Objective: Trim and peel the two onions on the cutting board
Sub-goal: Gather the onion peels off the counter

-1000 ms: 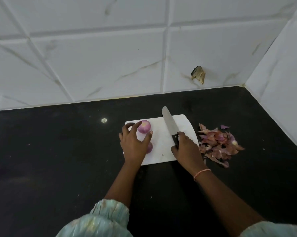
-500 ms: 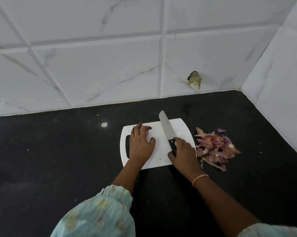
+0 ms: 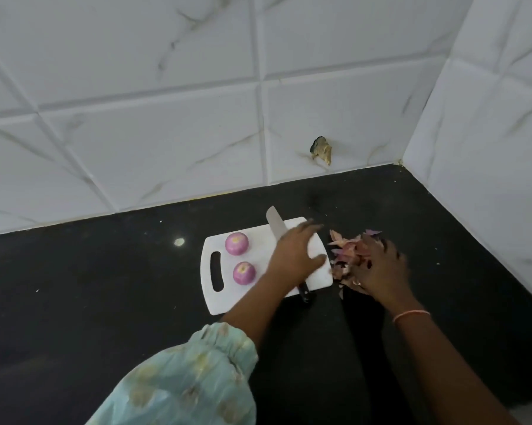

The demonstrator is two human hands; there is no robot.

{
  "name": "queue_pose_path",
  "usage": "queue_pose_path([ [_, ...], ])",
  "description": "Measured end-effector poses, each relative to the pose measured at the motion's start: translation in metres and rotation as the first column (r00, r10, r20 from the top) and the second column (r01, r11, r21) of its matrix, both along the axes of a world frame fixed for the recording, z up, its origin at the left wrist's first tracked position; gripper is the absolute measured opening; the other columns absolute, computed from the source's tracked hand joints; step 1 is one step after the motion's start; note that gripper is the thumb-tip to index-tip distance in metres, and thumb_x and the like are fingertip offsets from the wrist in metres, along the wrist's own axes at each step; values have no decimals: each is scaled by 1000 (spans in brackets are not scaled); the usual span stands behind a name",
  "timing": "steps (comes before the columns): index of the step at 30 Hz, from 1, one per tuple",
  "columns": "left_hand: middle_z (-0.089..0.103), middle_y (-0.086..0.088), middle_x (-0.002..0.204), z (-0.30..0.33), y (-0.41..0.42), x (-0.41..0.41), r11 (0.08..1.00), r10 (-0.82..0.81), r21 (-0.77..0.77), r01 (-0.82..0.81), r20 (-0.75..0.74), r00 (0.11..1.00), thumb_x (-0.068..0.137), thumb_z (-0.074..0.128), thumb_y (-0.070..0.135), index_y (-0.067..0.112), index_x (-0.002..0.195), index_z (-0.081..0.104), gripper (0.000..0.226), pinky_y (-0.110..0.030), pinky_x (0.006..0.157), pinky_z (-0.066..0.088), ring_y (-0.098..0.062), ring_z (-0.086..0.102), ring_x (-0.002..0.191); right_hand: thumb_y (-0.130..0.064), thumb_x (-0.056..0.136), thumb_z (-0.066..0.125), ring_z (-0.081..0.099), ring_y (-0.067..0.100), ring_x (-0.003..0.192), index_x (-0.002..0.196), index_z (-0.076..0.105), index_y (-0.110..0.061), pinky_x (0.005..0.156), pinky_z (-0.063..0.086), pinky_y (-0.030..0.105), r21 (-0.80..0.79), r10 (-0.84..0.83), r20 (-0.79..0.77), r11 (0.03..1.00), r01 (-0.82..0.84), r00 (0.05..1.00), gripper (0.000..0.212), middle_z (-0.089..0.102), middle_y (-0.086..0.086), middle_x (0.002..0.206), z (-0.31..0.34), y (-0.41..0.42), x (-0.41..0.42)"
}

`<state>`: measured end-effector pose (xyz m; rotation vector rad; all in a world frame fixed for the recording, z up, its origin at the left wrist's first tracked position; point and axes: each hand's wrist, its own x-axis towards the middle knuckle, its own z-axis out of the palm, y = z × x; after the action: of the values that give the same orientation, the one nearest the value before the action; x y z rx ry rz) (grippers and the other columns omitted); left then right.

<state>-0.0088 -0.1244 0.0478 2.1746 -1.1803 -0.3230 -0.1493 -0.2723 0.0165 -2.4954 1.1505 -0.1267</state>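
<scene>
White marble-veined wall tiles point(image 3: 154, 142) meeting in a corner behind a black stone surface point(image 3: 83, 302), with a chipped, brownish break in one tile point(image 3: 321, 154) just above the back edge. On the surface, a white cutting board point(image 3: 267, 297) with a handle slot at its left end. Two peeled, trimmed purple onions on the board's left half: far onion point(image 3: 237, 243) near the back edge, near onion point(image 3: 244, 273) just in front of it, apart from each other, both cut-end up and untouched. Kitchen knife point(image 3: 276, 226) lying across the board's right half, blade tip past the back edge, black handle end poking out at the front edge, middle hidden under the left hand point(image 3: 292, 259). Left hand reaching across over the board toward its right edge, fingers point(image 3: 312, 228) stretched out and loose, gripping nothing; contact with knife or board impossible to tell. Heap of dry purple-brown onion skins point(image 3: 344, 250) on the surface just beside the board's right edge. Right hand point(image 3: 378, 271) down on that heap, fingers curled into the skins, motion-blurred, gathering hold not clear enough to call. Thin pink band point(image 3: 411, 315) on the right wrist; pale green patterned sleeve point(image 3: 191, 378) on the left arm.
</scene>
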Motion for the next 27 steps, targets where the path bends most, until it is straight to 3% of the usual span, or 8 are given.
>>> queue_pose_path([
  [4,38,-4,156,-10,-44,-28,962,-158,239,132,95,983,90,65,35,30,147,40,62,-47,111,35,-27,41,137,-52,77,56,32,31,140,147,35,-33,112,34,47,73,162,15,984,-163,987,75,30,11,153,-5,-6,-16],
  [6,44,-8,150,-16,-56,-35,933,-204,325,155,124,971,93,60,33,28,146,43,56,-46,106,38,-30,45,132,-32,88,60,40,28,135,140,48,-32,109,40,39,16,154,78,988,-156,985,54,36,8,152,-10,-6,-21],
  [10,51,-9,136,-27,-67,-49,938,-212,305,164,132,968,97,54,24,25,136,53,38,-42,99,46,-30,51,121,-7,91,59,54,4,110,117,70,-21,88,34,-1,-23,113,269,994,-111,956,31,51,-7,137,-17,-1,-28],
  [14,52,-7,126,-30,-70,-57,971,-126,208,121,13,992,96,52,16,21,124,60,29,-38,96,48,-27,57,111,-1,90,58,60,7,80,92,73,-17,71,41,6,69,-15,335,998,-8,942,22,72,6,103,-10,-2,-32],
  [18,66,-5,102,-27,-68,-51,1000,-11,13,12,-100,995,86,62,5,17,95,71,17,-32,86,53,-20,63,94,4,78,68,65,14,76,86,76,-6,71,46,14,225,-241,533,964,138,811,15,72,5,83,7,-9,-40],
  [20,69,0,93,-23,-66,-50,995,31,-87,-49,-193,981,83,68,4,18,88,72,16,-24,80,54,-14,65,84,3,77,73,69,12,74,88,76,-5,71,54,18,496,-469,569,851,172,675,14,73,4,82,14,-12,-42],
  [23,69,8,82,-15,-62,-52,973,71,-178,-144,-361,930,81,71,4,16,88,74,14,-13,69,52,-4,65,73,9,80,68,70,16,71,88,72,-1,62,57,22,880,-817,442,476,-1,370,13,74,7,76,22,-15,-43],
  [27,75,-4,94,-9,-58,-51,948,75,-184,-259,-663,745,83,72,6,14,95,74,14,-35,82,61,-23,73,87,6,93,52,67,12,60,85,62,-6,66,54,22,953,-960,191,131,-274,206,18,69,4,61,28,-17,-40],
])
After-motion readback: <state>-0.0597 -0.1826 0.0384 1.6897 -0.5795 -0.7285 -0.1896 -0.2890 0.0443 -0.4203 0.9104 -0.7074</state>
